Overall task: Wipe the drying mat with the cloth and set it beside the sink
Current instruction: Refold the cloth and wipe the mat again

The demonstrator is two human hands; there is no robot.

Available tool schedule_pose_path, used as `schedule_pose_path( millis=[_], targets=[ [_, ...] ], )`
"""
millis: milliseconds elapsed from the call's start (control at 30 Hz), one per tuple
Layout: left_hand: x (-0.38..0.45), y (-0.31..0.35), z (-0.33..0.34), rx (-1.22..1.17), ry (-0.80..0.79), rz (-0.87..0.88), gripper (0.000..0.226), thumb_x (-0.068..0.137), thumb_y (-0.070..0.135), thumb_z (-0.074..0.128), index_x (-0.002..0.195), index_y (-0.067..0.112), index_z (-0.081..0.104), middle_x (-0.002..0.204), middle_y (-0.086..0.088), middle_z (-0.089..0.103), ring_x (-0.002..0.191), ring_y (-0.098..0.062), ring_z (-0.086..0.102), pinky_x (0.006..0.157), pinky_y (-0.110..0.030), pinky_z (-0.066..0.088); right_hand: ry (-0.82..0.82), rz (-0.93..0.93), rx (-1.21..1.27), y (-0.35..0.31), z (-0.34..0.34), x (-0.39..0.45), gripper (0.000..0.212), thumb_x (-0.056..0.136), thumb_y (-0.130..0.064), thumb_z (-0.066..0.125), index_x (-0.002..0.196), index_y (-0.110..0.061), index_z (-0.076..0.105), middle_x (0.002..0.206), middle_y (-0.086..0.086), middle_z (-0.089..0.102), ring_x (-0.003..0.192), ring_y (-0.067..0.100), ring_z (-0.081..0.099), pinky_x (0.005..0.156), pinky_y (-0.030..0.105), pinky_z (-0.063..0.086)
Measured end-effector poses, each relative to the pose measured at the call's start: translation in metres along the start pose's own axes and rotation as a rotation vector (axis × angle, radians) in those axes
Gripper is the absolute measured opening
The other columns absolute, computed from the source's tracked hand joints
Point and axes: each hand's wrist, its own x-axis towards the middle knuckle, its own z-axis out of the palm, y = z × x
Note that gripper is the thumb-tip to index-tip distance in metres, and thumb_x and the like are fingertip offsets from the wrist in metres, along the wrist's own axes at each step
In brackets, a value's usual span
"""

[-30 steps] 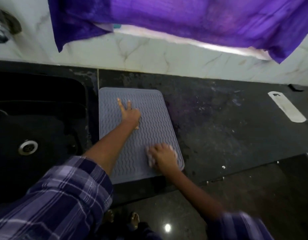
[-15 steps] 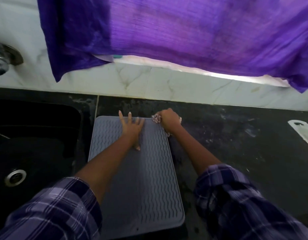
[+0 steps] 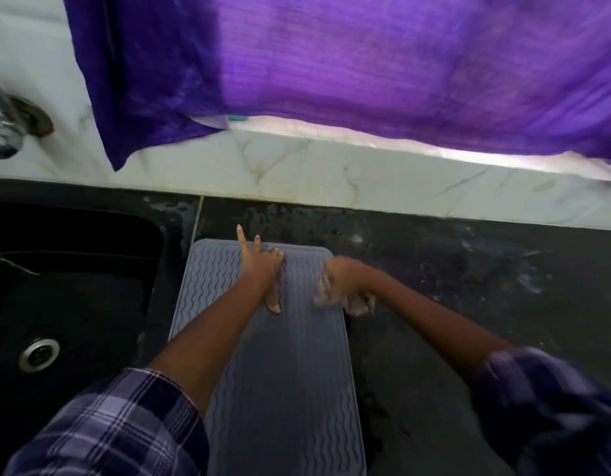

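A grey drying mat (image 3: 290,372) with wavy ridges lies flat on the black counter, just right of the sink (image 3: 74,286). My left hand (image 3: 262,266) presses flat on the mat's far end, fingers spread. My right hand (image 3: 345,286) is blurred with motion over the mat's right edge, closed on a small pale cloth (image 3: 323,293) that touches the mat.
A purple cloth (image 3: 365,70) hangs over the white marble wall behind the counter. A metal tap (image 3: 5,128) sticks out at the far left above the sink, whose drain (image 3: 39,353) shows. Dark speckled counter (image 3: 468,286) stretches to the right.
My right hand has slid with the cloth from the mat's far right corner back toward me along the right edge. My left hand stays pressed on the far end.
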Motion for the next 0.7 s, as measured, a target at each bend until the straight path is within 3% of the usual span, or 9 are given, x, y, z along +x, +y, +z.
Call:
schedule_pose_path(
  millis=[100, 167, 233, 333, 400, 500, 533, 600, 700],
  targets=[
    [0.004, 0.005, -0.001, 0.038, -0.072, -0.032, 0.127, 0.059, 0.071, 0.072, 0.154, 0.023, 0.004, 0.162, -0.002, 0.010, 0.149, -0.034, -0.007, 0.101, -0.079, -0.013, 0.215, 0.075, 0.032, -0.009, -0.025, 0.049, 0.016, 0.092, -0.010, 0.050, 0.079, -0.007, 0.060, 0.081, 0.016, 0.060, 0.092, 0.034, 0.064, 0.073, 0.038, 0.048],
    [0.007, 0.006, -0.002, 0.036, -0.057, -0.058, 0.119, 0.066, 0.067, 0.071, 0.154, 0.024, 0.004, 0.162, -0.001, 0.011, 0.150, -0.032, -0.006, 0.102, -0.079, -0.013, 0.299, 0.109, -0.022, -0.023, -0.003, 0.061, 0.023, 0.094, -0.006, 0.044, 0.110, 0.001, 0.059, 0.116, 0.022, 0.058, 0.111, 0.037, 0.056, 0.087, 0.043, 0.048],
    [0.007, 0.006, 0.000, 0.017, -0.019, -0.059, 0.102, 0.077, 0.060, 0.066, 0.153, 0.027, 0.007, 0.162, 0.002, 0.011, 0.150, -0.031, -0.003, 0.102, -0.079, -0.010, 0.347, 0.068, -0.078, -0.033, 0.034, 0.049, 0.027, 0.096, -0.011, 0.042, 0.117, -0.001, 0.056, 0.126, 0.018, 0.054, 0.117, 0.035, 0.051, 0.093, 0.045, 0.043],
    [0.008, 0.004, 0.004, -0.024, 0.000, -0.040, 0.099, 0.078, 0.054, 0.069, 0.153, 0.027, 0.011, 0.162, 0.004, 0.011, 0.150, -0.031, -0.002, 0.102, -0.079, -0.011, 0.196, -0.053, -0.155, -0.023, 0.077, 0.000, 0.021, 0.092, -0.024, 0.045, 0.088, -0.015, 0.064, 0.104, 0.010, 0.064, 0.110, 0.028, 0.054, 0.096, 0.042, 0.033],
    [0.005, 0.005, 0.000, -0.001, -0.032, -0.043, 0.112, 0.069, 0.059, 0.073, 0.153, 0.026, 0.008, 0.162, 0.003, 0.009, 0.150, -0.031, -0.004, 0.102, -0.078, -0.012, 0.018, -0.201, -0.132, -0.016, 0.076, -0.029, 0.014, 0.088, -0.020, 0.054, 0.090, -0.011, 0.064, 0.105, 0.013, 0.061, 0.105, 0.027, 0.055, 0.092, 0.038, 0.039],
    [0.002, 0.011, -0.004, 0.052, -0.053, -0.061, 0.128, 0.057, 0.067, 0.076, 0.154, 0.022, 0.005, 0.163, 0.001, 0.008, 0.150, -0.032, -0.006, 0.101, -0.079, -0.012, -0.156, -0.180, -0.083, -0.001, 0.023, -0.015, 0.019, 0.086, -0.017, 0.062, 0.084, 0.001, 0.067, 0.090, 0.015, 0.064, 0.073, 0.020, 0.057, 0.061, 0.025, 0.047],
    [0.001, 0.012, -0.004, 0.068, -0.055, -0.066, 0.130, 0.056, 0.068, 0.077, 0.154, 0.022, 0.005, 0.163, 0.002, 0.008, 0.150, -0.032, -0.006, 0.101, -0.079, -0.012, -0.060, -0.135, -0.097, 0.004, 0.007, 0.001, 0.023, 0.087, -0.019, 0.062, 0.072, -0.002, 0.063, 0.082, 0.013, 0.061, 0.067, 0.018, 0.053, 0.057, 0.025, 0.046],
    [0.001, 0.013, -0.007, 0.107, -0.059, -0.056, 0.130, 0.055, 0.068, 0.077, 0.154, 0.023, 0.007, 0.163, 0.002, 0.010, 0.150, -0.031, -0.005, 0.101, -0.079, -0.011, 0.148, 0.008, -0.074, 0.014, -0.015, 0.039, 0.022, 0.091, -0.015, 0.056, 0.071, -0.006, 0.060, 0.088, 0.017, 0.059, 0.084, 0.026, 0.057, 0.077, 0.034, 0.053],
    [0.001, 0.015, -0.009, 0.077, -0.055, -0.067, 0.122, 0.060, 0.061, 0.079, 0.154, 0.023, 0.011, 0.162, 0.001, 0.013, 0.150, -0.030, -0.002, 0.102, -0.079, -0.011, 0.317, 0.118, -0.166, 0.018, 0.008, 0.063, 0.029, 0.094, -0.006, 0.046, 0.121, 0.001, 0.052, 0.126, 0.020, 0.052, 0.120, 0.034, 0.045, 0.093, 0.042, 0.044]
  ],
)
